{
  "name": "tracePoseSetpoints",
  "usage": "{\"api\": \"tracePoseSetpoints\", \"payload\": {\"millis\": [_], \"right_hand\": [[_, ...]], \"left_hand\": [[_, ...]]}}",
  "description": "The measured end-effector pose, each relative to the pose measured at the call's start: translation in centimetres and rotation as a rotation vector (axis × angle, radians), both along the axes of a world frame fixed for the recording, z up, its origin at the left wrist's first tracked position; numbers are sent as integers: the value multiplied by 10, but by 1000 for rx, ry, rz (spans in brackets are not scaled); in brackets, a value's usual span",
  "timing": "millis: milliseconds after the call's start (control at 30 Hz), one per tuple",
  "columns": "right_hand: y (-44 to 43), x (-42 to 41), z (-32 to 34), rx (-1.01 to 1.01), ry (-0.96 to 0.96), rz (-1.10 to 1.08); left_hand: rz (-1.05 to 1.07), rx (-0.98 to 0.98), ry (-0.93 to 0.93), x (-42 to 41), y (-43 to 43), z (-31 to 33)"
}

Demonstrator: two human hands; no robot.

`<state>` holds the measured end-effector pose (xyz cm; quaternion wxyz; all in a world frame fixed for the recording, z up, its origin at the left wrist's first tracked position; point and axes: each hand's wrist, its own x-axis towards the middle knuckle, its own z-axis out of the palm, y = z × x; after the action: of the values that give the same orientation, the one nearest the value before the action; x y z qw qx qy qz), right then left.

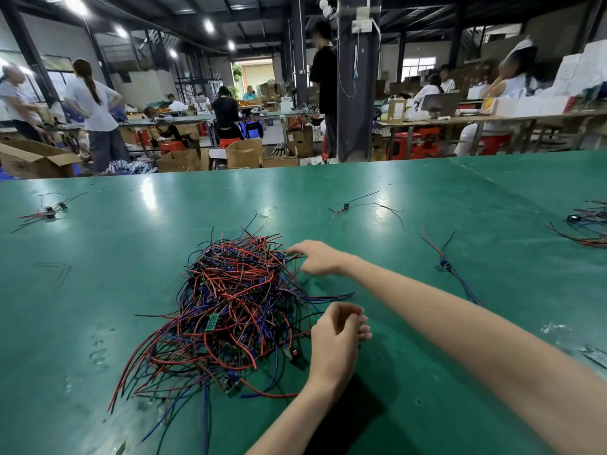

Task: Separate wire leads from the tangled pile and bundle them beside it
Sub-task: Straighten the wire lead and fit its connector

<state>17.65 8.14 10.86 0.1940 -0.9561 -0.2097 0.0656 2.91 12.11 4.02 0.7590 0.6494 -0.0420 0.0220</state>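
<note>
**Both hands at the right edge of the wire pile**

Head view: The tangled pile (230, 307) of red, black and blue wire leads lies in the middle of the green table (98, 274), with small circuit boards (213, 321) caught among the strands. The right hand (317, 259) reaches across to the pile's far right edge. Its fingers are stretched out and the tips touch the outer wires without closing on any. The left hand (338, 333) sits nearer, just beside the pile's right side, with fingers and thumb curled inward. Thin black wires run up to it, but whether it holds one cannot be told.

Separated leads lie apart from the pile:
- one with a black connector (345, 206) beyond it
- one with a blue module (445, 265) to the right
- a small group (49, 210) far left
- a larger bundle (584, 223) at the right edge

Behind the table stand cardboard boxes (244, 152), red stools (407, 144) and people at other benches.
</note>
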Motion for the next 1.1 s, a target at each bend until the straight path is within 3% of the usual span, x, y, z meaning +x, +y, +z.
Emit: {"api": "tracePoseSetpoints", "payload": {"millis": [100,267,367,500,667,867,967,1100], "right_hand": [[28,-9,-4,-26,2,62],[49,-14,3,-144,-243,-48],[48,-15,10,-94,-157,-36],[33,-20,18,233,-74,64],[20,-29,38,686,-249,-64],[6,-47,84,1077,-257,-108],[-12,-61,93,1263,-166,-164],[-44,-84,74,1394,92,-232]], "left_hand": [[-1,3,-1,-1,1,1],[-27,48,-8,-1,2,3],[-28,58,9,-1,2,3],[-26,49,16,-3,2,5],[-29,60,19,-2,2,4],[-39,71,5,-3,4,5],[-37,1,-6,-4,6,8],[-4,-138,-31,-3,9,13]]}}
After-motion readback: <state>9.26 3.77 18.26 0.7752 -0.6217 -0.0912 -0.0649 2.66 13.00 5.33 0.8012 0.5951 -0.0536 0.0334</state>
